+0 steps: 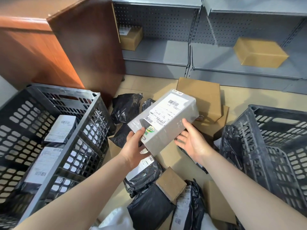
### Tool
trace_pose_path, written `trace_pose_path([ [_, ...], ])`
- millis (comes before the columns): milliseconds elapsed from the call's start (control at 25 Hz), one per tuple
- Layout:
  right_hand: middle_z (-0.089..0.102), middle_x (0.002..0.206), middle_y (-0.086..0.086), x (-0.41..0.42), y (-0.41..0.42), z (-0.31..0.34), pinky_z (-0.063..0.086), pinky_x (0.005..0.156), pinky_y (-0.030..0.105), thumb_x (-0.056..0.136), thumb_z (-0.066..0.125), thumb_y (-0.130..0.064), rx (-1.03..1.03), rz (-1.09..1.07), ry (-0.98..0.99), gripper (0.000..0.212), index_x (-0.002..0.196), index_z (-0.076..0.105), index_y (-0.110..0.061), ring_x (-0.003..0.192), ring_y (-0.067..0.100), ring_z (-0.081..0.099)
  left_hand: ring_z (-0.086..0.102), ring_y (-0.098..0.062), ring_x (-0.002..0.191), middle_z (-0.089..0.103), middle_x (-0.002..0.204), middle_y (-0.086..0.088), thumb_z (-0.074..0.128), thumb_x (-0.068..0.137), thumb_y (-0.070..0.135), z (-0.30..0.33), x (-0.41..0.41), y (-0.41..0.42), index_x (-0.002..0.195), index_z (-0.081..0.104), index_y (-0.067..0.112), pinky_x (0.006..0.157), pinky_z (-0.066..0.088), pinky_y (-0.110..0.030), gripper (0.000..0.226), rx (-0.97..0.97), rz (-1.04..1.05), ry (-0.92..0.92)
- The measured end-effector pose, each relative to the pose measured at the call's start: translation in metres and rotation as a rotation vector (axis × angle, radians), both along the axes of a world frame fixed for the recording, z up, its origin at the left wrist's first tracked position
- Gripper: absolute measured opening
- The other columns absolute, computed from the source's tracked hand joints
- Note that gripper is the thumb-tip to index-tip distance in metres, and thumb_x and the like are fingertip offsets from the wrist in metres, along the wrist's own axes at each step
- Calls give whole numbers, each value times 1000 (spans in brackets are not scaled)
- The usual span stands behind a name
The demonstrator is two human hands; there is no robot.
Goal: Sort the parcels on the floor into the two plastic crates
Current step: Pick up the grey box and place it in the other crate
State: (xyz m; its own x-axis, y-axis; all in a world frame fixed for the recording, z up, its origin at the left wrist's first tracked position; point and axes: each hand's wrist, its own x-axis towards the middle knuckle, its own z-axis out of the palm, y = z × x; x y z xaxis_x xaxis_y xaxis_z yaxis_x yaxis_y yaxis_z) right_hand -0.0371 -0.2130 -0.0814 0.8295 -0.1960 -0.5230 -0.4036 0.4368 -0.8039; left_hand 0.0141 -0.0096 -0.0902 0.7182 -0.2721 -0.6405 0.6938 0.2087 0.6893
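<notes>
A grey box-shaped parcel (167, 120) with a white shipping label hangs above the floor pile, held between both hands. My left hand (134, 146) grips its near left end, thumb on the label side. My right hand (191, 140) supports its right side with fingers spread and the thumb on the box edge. The left black crate (54, 143) holds several black bags with white labels. The right black crate (275, 146) stands at the right edge, its inside mostly out of sight. Black bags (126, 107) and brown cartons (201, 93) lie on the floor between the crates.
A brown wooden cabinet (74, 47) stands behind the left crate. Grey metal shelving (216, 60) along the back carries two cartons (259, 52). More black bags (149, 209) and small cartons (171, 183) crowd the floor near my arms. A black bag (230, 146) leans against the right crate.
</notes>
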Motion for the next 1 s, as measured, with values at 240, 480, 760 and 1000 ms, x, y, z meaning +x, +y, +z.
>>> trace_pose_path([
  [240, 57, 132, 11, -10, 0, -7, 53, 94, 41, 81, 72, -54, 21, -87, 62, 72, 140, 44, -23, 117, 27, 59, 69, -17, 106, 56, 137, 5, 71, 89, 21, 8, -6, -1, 148, 23, 39, 86, 58, -44, 78, 116, -121, -420],
  [480, 67, 125, 8, -25, -23, 30, 54, 97, 41, 85, 73, -39, 19, -295, -73, 56, 134, 51, -24, 112, 24, 65, 66, -11, 112, 49, 144, 6, 67, 90, 41, 36, -1, -24, 150, 24, 42, 88, 57, -33, 74, 166, -307, -537],
  [760, 67, 117, 14, -67, -102, 105, 54, 98, 43, 85, 73, -41, 21, -478, -114, 44, 120, 53, -23, 109, 29, 66, 52, -14, 126, 51, 143, 5, 38, 97, 59, 78, -10, -99, 145, 39, 38, 111, 40, -41, 53, 227, -567, -516],
  [1000, 57, 122, 12, -134, -186, 120, 57, 91, 41, 84, 74, -48, 18, -748, -110, 78, 146, 37, -20, 107, 27, 62, 42, -10, 129, 45, 134, 12, 50, 98, 42, 99, -50, -164, 147, 40, 32, 99, 27, -21, 51, 349, -873, -625],
])
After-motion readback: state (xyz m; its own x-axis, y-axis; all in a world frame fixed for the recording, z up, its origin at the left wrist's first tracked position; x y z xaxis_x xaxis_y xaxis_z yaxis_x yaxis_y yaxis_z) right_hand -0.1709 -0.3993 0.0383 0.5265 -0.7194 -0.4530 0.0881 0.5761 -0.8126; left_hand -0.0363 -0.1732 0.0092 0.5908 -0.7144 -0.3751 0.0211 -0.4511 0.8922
